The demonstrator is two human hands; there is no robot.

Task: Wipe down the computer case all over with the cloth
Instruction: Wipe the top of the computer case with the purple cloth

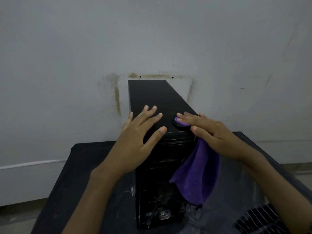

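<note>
The left hand (140, 132) is lying flat on top of the black computer case (152, 95), fingers (155, 118) spread and released, bracing it on the bench (94, 166). Just right of them, the right hand (211, 132) is pressing the purple cloth (197, 171) down with straight, unclenched fingers; its loose end is hanging below. The case is looking rigid and heavy; the limp cloth wants bunching under the palm.
</note>
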